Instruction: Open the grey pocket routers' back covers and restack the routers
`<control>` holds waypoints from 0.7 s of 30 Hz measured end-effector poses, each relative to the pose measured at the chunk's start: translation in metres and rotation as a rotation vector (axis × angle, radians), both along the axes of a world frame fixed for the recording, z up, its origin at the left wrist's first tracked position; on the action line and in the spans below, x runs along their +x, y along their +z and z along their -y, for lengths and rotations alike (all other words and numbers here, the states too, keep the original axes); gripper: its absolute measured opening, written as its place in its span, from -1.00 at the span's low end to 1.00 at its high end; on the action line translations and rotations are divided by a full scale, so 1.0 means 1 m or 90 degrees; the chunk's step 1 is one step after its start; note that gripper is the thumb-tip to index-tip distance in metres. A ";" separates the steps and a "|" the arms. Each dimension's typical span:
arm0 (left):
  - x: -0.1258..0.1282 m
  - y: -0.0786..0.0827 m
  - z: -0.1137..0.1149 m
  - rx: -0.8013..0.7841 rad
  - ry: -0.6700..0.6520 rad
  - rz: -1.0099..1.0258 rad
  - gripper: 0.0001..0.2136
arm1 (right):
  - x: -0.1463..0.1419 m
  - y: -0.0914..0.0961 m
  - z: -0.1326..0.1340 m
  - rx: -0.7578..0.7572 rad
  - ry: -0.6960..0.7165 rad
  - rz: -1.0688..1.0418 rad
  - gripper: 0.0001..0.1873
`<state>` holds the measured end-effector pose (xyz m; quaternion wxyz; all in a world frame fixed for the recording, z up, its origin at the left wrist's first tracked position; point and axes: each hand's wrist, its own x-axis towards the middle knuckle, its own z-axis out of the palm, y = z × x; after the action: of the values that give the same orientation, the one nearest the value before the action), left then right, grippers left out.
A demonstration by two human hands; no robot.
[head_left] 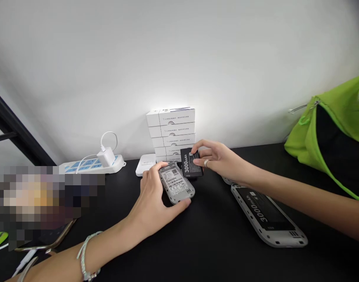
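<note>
Left hand (151, 192) curled firmly around a gray pocket device (174, 183), label side up; right hand (214, 157) pinching a black 3000 mAh battery (191, 162) between fingers and thumb at the device's far end, contact there hard to judge. On the black table (214, 258), a second gray device (267, 215) lying battery side up, another gray edge (228, 180) mostly hidden by the right wrist. Behind, stacked white boxes (170, 129). Far left, a pixelated patch, unreadable; at right, a green bag (323, 125), cut off by the frame.
</note>
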<state>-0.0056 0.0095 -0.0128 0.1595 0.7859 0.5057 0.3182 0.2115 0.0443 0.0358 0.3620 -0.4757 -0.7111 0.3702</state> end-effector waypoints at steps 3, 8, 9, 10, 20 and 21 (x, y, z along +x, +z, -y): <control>-0.001 -0.002 -0.002 -0.016 0.013 -0.068 -0.42 | 0.002 -0.005 -0.016 -0.030 -0.039 0.107 -0.86; -0.001 -0.007 -0.004 -0.052 0.027 -0.101 -0.52 | 0.007 -0.012 -0.022 -0.045 0.055 0.219 -0.39; -0.001 -0.007 -0.005 -0.064 0.033 -0.092 -0.52 | 0.007 -0.013 -0.023 -0.033 0.069 0.245 -0.35; -0.001 -0.008 -0.005 -0.076 0.037 -0.081 -0.52 | 0.007 -0.014 -0.023 -0.016 0.078 0.269 -0.33; -0.002 -0.006 -0.008 -0.090 0.015 -0.018 -0.51 | 0.005 -0.022 -0.022 0.093 0.122 0.356 -0.32; -0.003 -0.007 -0.009 -0.081 0.007 -0.009 -0.52 | 0.006 -0.022 -0.022 0.095 0.126 0.356 -0.32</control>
<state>-0.0083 0.0180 -0.0196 0.2040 0.7734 0.5305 0.2808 0.2174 0.0662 0.0133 0.1482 -0.4593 -0.8515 0.2049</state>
